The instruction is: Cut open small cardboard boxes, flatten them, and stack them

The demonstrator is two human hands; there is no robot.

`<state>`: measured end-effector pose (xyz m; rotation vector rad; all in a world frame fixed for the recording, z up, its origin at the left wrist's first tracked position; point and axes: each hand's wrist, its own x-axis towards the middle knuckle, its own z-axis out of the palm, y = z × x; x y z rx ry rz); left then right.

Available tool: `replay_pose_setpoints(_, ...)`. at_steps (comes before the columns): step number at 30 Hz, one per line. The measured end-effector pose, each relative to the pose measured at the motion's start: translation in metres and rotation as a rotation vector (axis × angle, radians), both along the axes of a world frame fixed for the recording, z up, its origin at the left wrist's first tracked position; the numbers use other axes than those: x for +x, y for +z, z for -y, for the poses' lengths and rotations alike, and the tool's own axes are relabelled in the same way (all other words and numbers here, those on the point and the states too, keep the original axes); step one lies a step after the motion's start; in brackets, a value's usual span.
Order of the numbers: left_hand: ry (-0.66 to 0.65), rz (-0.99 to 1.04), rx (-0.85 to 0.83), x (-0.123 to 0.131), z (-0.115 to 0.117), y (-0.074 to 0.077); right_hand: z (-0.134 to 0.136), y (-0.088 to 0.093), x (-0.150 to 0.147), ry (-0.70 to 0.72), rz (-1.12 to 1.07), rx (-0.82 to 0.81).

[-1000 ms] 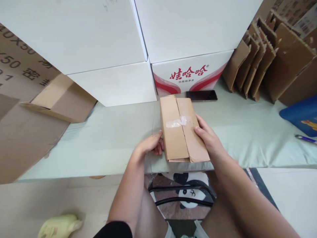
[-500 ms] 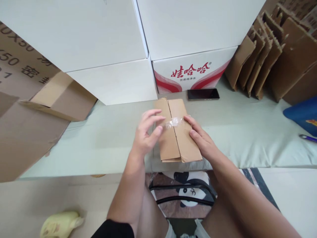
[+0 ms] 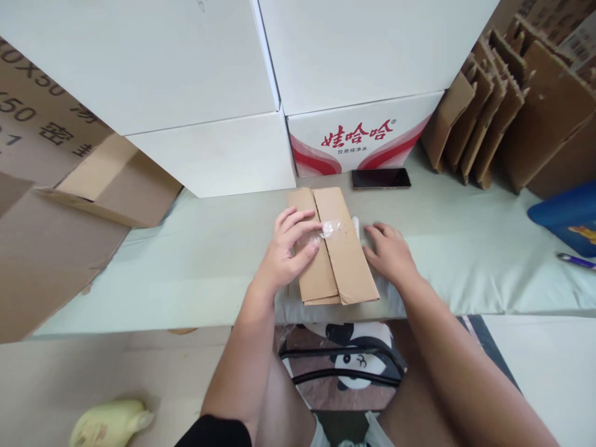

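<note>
A small brown cardboard box (image 3: 351,267) lies on the cloth-covered surface, its two top flaps meeting along a seam. A strip of clear tape (image 3: 331,229) crosses that seam. My left hand (image 3: 291,245) rests over the box's left flap, fingers outstretched by the tape and gripping nothing. Just off the right side of the box is my right hand (image 3: 388,251), fingers apart and pointing toward it. Between that hand and the box, a small white object (image 3: 356,225) peeks out; most of it is hidden, and its kind cannot be made out.
White cartons (image 3: 209,155) stand stacked at the back, with a black phone (image 3: 380,178) before them. Folded cardboard (image 3: 484,118) leans at the right, near a blue object (image 3: 565,214) and a purple pen (image 3: 575,261). Opened cardboard (image 3: 56,242) lies left; a yellow bottle (image 3: 109,425) is below.
My right hand has left the box's side and moved right, uncovering a small white object there. My left hand has slid right and come down onto the left flap.
</note>
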<state>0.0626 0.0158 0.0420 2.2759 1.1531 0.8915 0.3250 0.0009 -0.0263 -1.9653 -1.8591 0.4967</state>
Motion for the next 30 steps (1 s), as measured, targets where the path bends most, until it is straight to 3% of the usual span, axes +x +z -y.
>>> replay_pose_setpoints(10, -0.024, 0.015, 0.0, -0.001, 0.0, -0.001, 0.003, 0.018, -0.008, -0.016, 0.052, -0.099)
replay_pose_setpoints(15, -0.004, -0.006, -0.02, -0.001, -0.001, -0.001, 0.004, 0.022, -0.021, 0.067, -0.021, -0.131)
replay_pose_setpoints(20, -0.004, 0.006, -0.03, -0.001, -0.001, -0.002, 0.0, 0.016, -0.013, -0.034, -0.148, -0.128)
replay_pose_setpoints(25, -0.021, 0.043, -0.034, 0.0, -0.001, -0.003, -0.007, 0.019, 0.001, -0.17, -0.428, -0.072)
replay_pose_setpoints(30, -0.011, 0.019, -0.009, 0.002, -0.001, -0.003, -0.012, 0.035, 0.001, -0.312, -1.195, 0.125)
